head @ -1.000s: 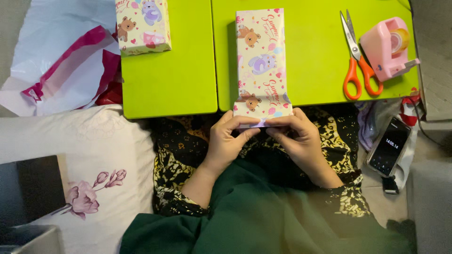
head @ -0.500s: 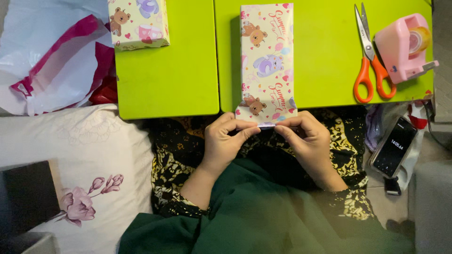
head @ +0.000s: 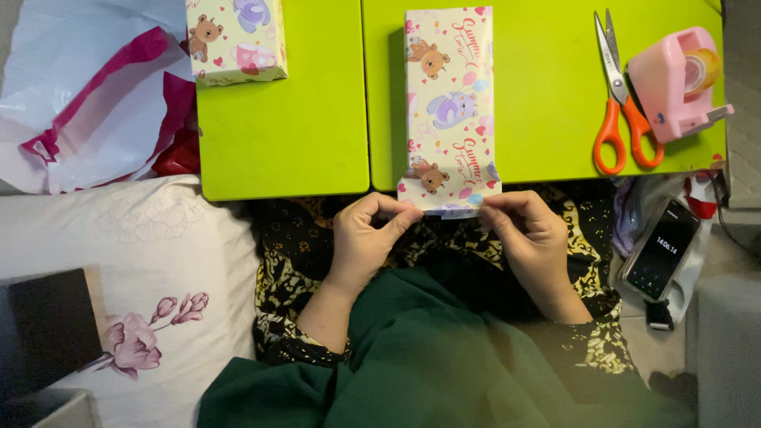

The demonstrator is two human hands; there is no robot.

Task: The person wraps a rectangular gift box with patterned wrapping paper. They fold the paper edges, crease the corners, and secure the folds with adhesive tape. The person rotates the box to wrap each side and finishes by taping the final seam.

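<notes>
A long box wrapped in cream paper with bears and hearts [head: 449, 103] lies lengthwise on the lime-green table [head: 547, 135], its near end hanging over the table's front edge. My left hand [head: 366, 238] pinches the left corner of the paper at that near end. My right hand [head: 529, 236] pinches the right corner of the same end. A folded flap of paper runs between the two hands.
A second wrapped box [head: 235, 40] sits at the table's far left. Orange-handled scissors [head: 620, 103] and a pink tape dispenser [head: 678, 79] lie at the right. A phone [head: 660, 250] rests to my right, a white and pink plastic bag [head: 95, 87] and floral pillow [head: 143, 277] to my left.
My hands have moved apart along the box's near end, from meeting at the middle to holding the two corners. The view shifted slightly.
</notes>
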